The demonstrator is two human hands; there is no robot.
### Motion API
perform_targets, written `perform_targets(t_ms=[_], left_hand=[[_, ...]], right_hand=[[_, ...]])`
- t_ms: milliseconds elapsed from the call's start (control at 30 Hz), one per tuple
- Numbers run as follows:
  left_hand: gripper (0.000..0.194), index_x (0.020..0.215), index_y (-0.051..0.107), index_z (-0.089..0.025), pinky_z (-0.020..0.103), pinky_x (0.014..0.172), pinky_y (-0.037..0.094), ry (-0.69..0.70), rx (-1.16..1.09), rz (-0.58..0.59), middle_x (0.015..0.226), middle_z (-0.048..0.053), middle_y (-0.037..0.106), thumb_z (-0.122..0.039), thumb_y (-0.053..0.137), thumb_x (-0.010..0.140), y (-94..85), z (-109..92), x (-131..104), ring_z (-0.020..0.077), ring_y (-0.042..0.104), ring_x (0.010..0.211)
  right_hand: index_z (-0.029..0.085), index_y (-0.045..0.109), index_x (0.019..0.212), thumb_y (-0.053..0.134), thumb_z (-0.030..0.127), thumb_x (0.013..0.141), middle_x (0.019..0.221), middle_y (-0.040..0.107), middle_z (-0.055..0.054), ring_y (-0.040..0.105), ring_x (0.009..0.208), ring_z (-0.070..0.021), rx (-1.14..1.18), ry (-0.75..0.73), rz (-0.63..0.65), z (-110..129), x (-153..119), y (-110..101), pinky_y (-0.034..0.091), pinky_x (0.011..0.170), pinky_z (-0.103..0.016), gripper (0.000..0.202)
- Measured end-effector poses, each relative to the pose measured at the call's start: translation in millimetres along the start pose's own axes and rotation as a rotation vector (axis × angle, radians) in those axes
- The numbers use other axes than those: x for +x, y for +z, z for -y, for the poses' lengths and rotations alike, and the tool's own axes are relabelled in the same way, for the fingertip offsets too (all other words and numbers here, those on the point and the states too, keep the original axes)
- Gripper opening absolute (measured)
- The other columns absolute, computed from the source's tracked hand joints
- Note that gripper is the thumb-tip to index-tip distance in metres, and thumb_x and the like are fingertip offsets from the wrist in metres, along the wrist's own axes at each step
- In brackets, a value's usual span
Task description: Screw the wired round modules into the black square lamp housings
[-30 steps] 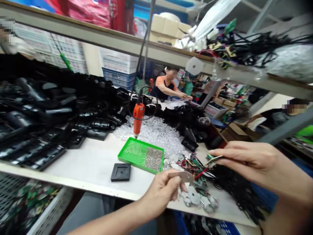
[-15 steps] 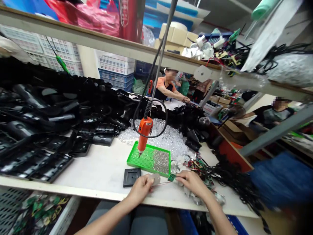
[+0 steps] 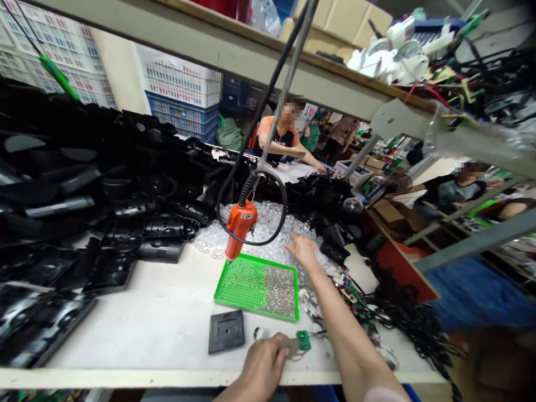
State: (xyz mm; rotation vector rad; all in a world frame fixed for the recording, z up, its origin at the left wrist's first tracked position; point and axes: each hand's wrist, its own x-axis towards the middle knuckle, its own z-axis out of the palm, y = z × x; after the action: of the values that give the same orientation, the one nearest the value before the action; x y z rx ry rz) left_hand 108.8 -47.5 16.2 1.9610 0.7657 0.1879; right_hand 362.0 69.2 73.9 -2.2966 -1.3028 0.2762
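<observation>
My left hand [image 3: 268,360] is closed with thumb and fingers pinching a flat greyish disc [image 3: 290,345] near the table's front edge. Thin wires link the disc to a small green circuit board [image 3: 304,340] just right of it. A short white cylindrical part [image 3: 260,333] lies by my left fingers. My right hand [image 3: 302,249] reaches past the green tray with fingers apart, touching the heap of clear plastic pieces [image 3: 274,223]. Nothing shows in its grasp, though the fingertips are partly lost against the heap. A square black block [image 3: 226,331] with a recess sits left of my left hand.
An orange electric screwdriver [image 3: 240,226] hangs on a coiled cord over the green tray [image 3: 234,304], which holds many small screws. Black plastic housings [image 3: 109,251] crowd the left. Wires and boards [image 3: 355,296] lie right. Another person [image 3: 278,134] works across the table.
My right hand has let go of the circuit board and moved forward to the clear pieces. My left hand, still gripping the disc, has shifted right and nearer. The camera view has shifted.
</observation>
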Motion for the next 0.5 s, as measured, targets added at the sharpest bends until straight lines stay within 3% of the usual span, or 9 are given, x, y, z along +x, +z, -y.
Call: perform_targets(t_ms=[133,267,367,500], left_hand=[[0.047,0.125,0.06,-0.022,0.037,0.094,0.049,0.052,0.017,0.008,0.12,0.009,0.069,-0.013,0.047,0.08,-2.9,2,10,0.0268,0.065,0.107],[0.057,0.137,0.05,-0.023,0.036,0.106,0.043,0.237,0.0,-0.042,0.138,0.008,0.055,-0.015,0.052,0.081,-14.8,8,2,0.0248,0.055,0.125],[0.041,0.129,0.058,-0.026,0.034,0.1,0.049,0.313,-0.075,-0.184,0.127,0.007,0.065,-0.024,0.048,0.089,-37.1,12,-13,0.0221,0.061,0.116],[0.04,0.127,0.06,-0.022,0.03,0.077,0.055,0.162,-0.263,-0.383,0.102,0.008,0.07,-0.031,0.054,0.088,-76.4,12,-30,0.0184,0.066,0.087]], right_hand=[[0.014,0.064,0.109,0.057,0.04,0.09,0.114,0.066,-0.012,0.062,0.107,-0.0234,0.143,0.09,-0.028,4,7,2,0.047,0.095,-0.044,0.033],[0.014,0.064,0.1,0.056,0.052,0.087,0.089,0.07,-0.007,0.068,0.077,-0.0185,0.422,0.13,-0.01,6,-14,-11,0.057,0.071,-0.034,0.041],[0.016,0.062,0.093,0.061,0.062,0.076,0.077,0.07,-0.005,0.067,0.065,-0.0178,0.639,0.14,0.059,14,-59,-12,0.056,0.058,-0.03,0.049],[0.018,0.059,0.089,0.07,0.063,0.066,0.071,0.069,-0.003,0.066,0.06,-0.0171,0.946,0.193,0.223,39,-146,10,0.054,0.05,-0.027,0.052]])
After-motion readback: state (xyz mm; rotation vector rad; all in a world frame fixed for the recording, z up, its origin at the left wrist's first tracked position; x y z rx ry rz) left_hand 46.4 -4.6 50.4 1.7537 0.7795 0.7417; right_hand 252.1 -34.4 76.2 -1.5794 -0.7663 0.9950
